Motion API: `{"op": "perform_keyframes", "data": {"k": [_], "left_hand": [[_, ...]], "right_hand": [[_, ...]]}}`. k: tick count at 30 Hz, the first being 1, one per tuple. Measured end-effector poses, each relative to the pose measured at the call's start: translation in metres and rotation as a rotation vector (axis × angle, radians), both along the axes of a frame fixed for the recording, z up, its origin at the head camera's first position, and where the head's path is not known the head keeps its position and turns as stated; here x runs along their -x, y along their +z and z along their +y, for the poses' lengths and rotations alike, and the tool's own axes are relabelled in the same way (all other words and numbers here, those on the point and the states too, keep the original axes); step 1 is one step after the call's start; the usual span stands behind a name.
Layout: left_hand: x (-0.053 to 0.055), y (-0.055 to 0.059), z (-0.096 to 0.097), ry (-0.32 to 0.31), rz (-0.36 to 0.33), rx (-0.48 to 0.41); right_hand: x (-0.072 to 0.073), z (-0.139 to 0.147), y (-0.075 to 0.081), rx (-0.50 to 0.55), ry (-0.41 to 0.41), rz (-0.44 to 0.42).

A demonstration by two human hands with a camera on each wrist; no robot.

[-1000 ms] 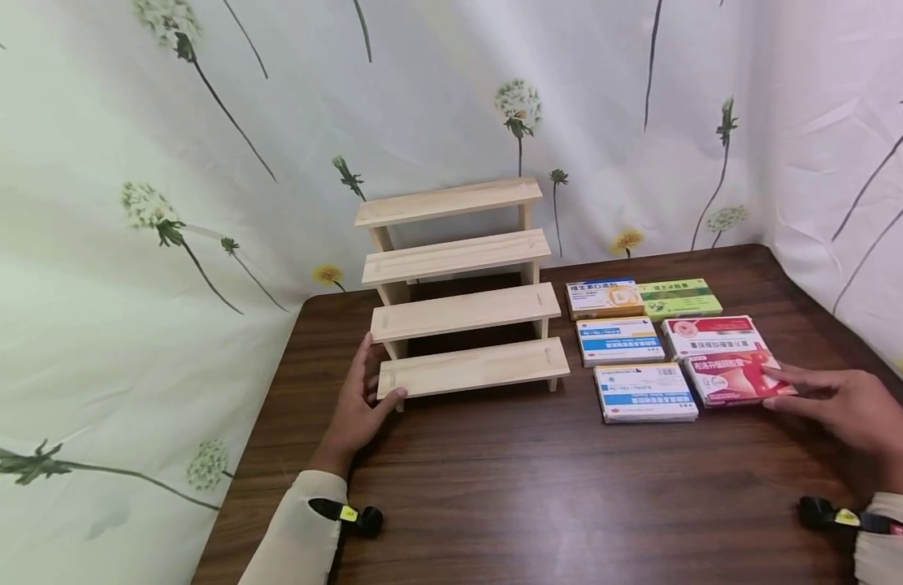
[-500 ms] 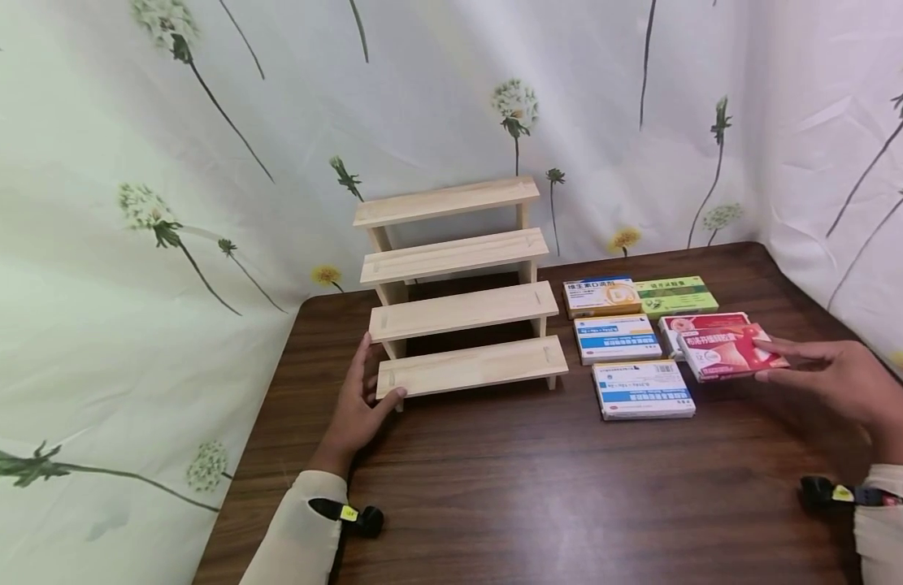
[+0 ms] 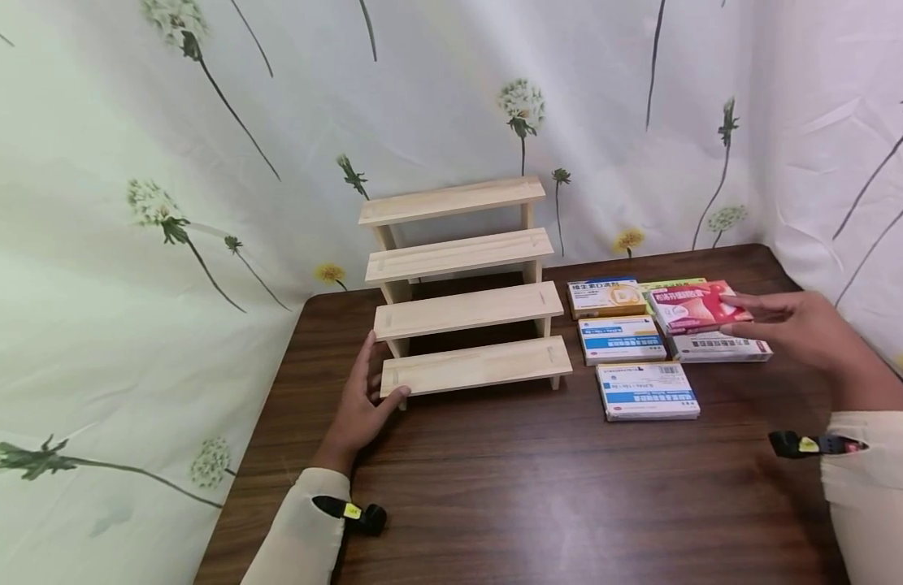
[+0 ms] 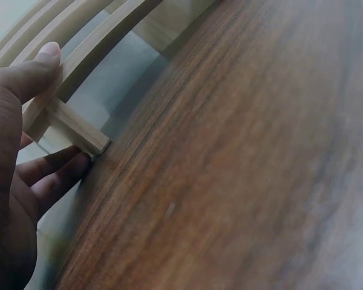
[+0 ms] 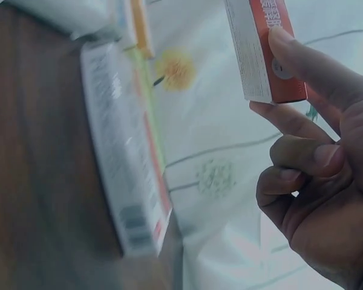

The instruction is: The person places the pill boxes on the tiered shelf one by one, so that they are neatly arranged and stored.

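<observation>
Filling the near part of the scene, the dark wood-grain table (image 3: 495, 504) runs between two pale sleeves (image 3: 293, 528), each with a small black device (image 3: 349, 513) at the wrist. Farther in, on the left, the left hand (image 3: 358, 416) grips the near left corner of a four-step wooden stand (image 3: 473, 370), its thumb on the lowest step and its fingers bent round the left side, partly hidden. Right of the stand, the nearest blue-and-white box (image 3: 649, 392) lies flat, with a second blue-and-white box (image 3: 621, 341) just beyond it. To their right, the right hand (image 3: 811, 337) pinches one end of a red box (image 3: 692, 307) between thumb and forefinger, the other fingers curled towards the palm. The red box is raised above a white box (image 3: 723, 348) lying on the table. Farther back, an orange-and-white box (image 3: 605, 299) lies left of a green box (image 3: 678, 284), mostly covered in the head view. A white curtain (image 3: 444, 89) printed with dandelions hangs at the far side.
</observation>
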State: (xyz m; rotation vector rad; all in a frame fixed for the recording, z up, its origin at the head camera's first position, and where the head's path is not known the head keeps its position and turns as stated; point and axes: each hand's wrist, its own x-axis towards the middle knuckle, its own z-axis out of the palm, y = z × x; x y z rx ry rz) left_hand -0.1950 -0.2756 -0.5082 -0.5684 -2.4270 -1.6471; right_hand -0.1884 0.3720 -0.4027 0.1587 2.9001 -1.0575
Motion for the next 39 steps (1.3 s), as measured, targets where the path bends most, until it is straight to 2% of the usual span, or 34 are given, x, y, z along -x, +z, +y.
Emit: {"op": "perform_keyframes", "data": {"k": [4,8,11,19,23,28,35,39], "left_hand": [[0.0,0.0,0.0,0.005,-0.008,-0.008],[-0.001,-0.001,0.001,0.007,-0.014,-0.015],[-0.001,-0.003,0.001,0.001,-0.017,-0.015],[-0.001,-0.002,0.001,0.006,-0.02,-0.016],[-0.001,-0.001,0.001,0.005,-0.032,-0.014],[0.001,0.0,0.001,0.007,-0.031,-0.012],[0.003,0.0,0.0,0.006,-0.006,-0.001],[0.003,-0.001,0.001,0.016,-0.013,0.009]], "right_hand": [[0.011,-0.01,0.013,0.013,0.018,0.019],[0.019,-0.02,0.025,0.086,0.003,-0.044],[0.023,-0.027,0.031,0.149,-0.012,-0.055],[0.036,-0.053,0.047,0.279,-0.028,0.003],[0.044,-0.064,0.054,0.284,-0.043,0.046],[0.054,-0.076,0.065,0.266,-0.061,0.06],[0.067,-0.091,0.078,0.278,-0.047,0.107],[0.073,-0.1,0.084,0.379,-0.06,0.107]]}}
